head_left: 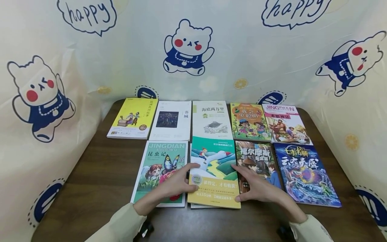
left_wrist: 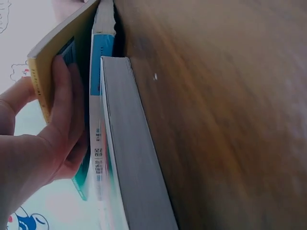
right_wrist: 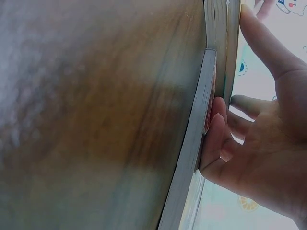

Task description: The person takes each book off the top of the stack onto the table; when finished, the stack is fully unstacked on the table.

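A paperback book [head_left: 216, 191] with a green top and yellow lower cover lies over another book [left_wrist: 98, 105], whose spine shows in the left wrist view. My left hand [head_left: 176, 183] grips its left edge, thumb on the cover and fingers beneath. That side is raised from the book below. At the right edge, my right hand [head_left: 257, 188] touches the cover's side with spread thumb and index finger. Its other fingers [right_wrist: 216, 139] rest near a neighbouring detective-style book [head_left: 257, 156]. Left of the held book lies a green butterfly book [head_left: 151, 188], partly covered by my left hand.
Along the back lie a yellow book [head_left: 130, 117], two white books [head_left: 169, 134] [head_left: 208, 106], an orange children's book [head_left: 251, 117] and a pink-titled book [head_left: 287, 122]. A blue book [head_left: 308, 178] is at front right. A patterned cloth [head_left: 130, 50] surrounds the brown table [head_left: 93, 181].
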`<state>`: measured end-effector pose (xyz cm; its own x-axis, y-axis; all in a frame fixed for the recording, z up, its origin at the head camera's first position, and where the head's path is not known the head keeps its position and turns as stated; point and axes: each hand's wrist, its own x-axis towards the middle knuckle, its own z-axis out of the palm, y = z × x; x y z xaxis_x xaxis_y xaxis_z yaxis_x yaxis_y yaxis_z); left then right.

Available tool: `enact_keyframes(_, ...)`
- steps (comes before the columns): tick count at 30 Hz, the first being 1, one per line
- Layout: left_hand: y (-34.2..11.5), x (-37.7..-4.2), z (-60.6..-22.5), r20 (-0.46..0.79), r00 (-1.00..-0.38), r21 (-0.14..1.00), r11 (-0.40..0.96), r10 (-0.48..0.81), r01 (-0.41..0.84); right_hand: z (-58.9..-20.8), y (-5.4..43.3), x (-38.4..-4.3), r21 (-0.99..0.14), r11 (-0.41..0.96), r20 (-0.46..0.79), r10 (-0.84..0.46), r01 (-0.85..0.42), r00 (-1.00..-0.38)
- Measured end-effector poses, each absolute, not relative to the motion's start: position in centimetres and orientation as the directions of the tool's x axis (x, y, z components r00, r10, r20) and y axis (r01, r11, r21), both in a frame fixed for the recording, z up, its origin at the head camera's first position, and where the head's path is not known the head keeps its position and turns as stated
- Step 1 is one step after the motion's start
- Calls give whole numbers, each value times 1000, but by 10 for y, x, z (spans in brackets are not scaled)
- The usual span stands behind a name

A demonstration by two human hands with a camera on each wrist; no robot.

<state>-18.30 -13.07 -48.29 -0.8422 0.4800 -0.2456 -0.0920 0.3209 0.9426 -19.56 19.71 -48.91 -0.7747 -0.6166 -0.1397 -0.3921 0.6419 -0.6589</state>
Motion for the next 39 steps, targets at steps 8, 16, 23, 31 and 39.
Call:
enact_keyframes(8, -130, -179, -475, -238, -831, 966, 210, 502, -150, -492, 199, -196, -658, 638, -126, -617, -400, -777)
enact_keyframes(16, -129, -172, -470, -156, -857, 972, 231, 492, -45, -491, 198, -195, -637, 661, -129, -598, -396, -791)
enact_keyframes(23, -132, -167, -461, -114, -878, 943, 329, 464, 52, -490, 198, -194, -643, 644, -114, -615, -415, -780)
enact_keyframes(31, -144, -161, -450, -73, -903, 893, 430, 423, 129, -491, 200, -194, -612, 649, -82, -620, -451, -780)
enact_keyframes(39, -155, -156, -442, -109, -883, 942, 331, 456, 55, -492, 199, -195, -614, 649, -83, -619, -449, -781)
